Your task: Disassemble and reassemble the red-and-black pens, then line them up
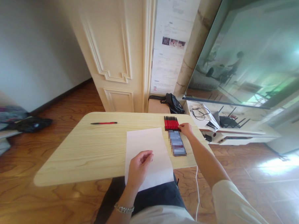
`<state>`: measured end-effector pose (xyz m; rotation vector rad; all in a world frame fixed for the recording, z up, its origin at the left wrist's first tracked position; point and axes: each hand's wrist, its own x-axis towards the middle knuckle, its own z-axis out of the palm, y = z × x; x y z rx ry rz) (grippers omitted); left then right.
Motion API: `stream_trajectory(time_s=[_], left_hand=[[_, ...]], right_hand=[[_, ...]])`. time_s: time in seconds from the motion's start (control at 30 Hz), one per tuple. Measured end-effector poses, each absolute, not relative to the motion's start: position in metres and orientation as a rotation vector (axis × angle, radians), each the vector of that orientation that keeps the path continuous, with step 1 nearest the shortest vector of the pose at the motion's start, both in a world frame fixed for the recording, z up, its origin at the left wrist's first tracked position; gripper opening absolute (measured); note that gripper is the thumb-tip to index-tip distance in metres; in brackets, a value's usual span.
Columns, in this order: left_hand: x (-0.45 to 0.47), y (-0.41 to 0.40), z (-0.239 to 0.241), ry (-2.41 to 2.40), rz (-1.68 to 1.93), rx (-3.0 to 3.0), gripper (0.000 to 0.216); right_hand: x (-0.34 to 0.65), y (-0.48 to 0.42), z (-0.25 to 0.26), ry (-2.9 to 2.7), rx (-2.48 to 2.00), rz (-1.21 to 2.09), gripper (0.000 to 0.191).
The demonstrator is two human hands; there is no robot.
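Observation:
Several red pens with black ends (170, 123) lie side by side in a row near the far right of the table. At the right end of that row, my right hand (185, 128) has its fingertips closed on a pen, partly covering it. My left hand (140, 164) is closed in a loose curl over a white sheet of paper (148, 141), and nothing shows between its fingers. The sheet's near edge hangs past the table toward my lap. A lit phone (178, 144) lies just below the pens. One more red and black pen (103, 123) lies alone at the far left.
The pale wooden table (88, 155) has rounded corners. Beyond it are a black bag (173, 103), a white cabinet with a router (229, 122) and a large screen (248, 53). A white cable (197, 193) hangs beside the table at the right.

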<state>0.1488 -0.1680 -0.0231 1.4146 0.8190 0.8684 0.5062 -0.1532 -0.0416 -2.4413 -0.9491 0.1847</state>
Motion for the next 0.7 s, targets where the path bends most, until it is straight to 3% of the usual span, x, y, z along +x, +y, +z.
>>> stream_trajectory(time_s=[0.13, 0.3, 0.53, 0.7], left_hand=[[0.137, -0.152, -0.019, 0.835, 0.912, 1.501, 0.029], [0.108, -0.088, -0.018, 0.964, 0.943, 1.802, 0.03], [0.071, 0.031, -0.011, 1.573, 0.762, 2.162, 0.027], [0.063, 0.068, -0.002, 1.678, 0.676, 2.225, 0.024]], right_hand=[[0.503, -0.156, -0.033, -0.931, -2.44, 0.197, 0.027], [0.478, -0.164, -0.013, -0.965, -2.386, 0.124, 0.039], [0.342, -0.193, -0.016, -1.631, -1.855, 0.104, 0.032], [0.277, -0.202, -0.038, -1.762, -1.999, 0.129, 0.033]])
